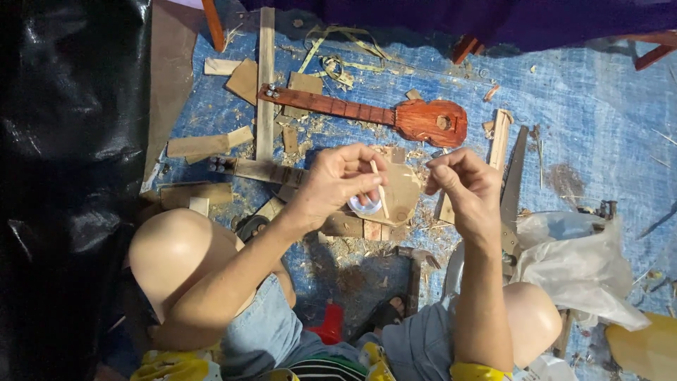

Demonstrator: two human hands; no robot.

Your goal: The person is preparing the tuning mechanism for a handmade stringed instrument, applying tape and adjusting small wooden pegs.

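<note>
Pinching a thin stick (pixel 379 189) over a small tub (pixel 365 205), the left hand (pixel 338 180) is working at centre frame; the right hand (pixel 462 185) is pressing its fingertips together, an unfinished body (pixel 400 192) lying beneath, a finished ukulele (pixel 395 116) above.

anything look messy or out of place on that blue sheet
Yes: wood shavings and offcuts are strewn over the blue tarp around the small reddish guitar. A handsaw lies loose by the right hand. The left hand holds a thin stick.
</note>
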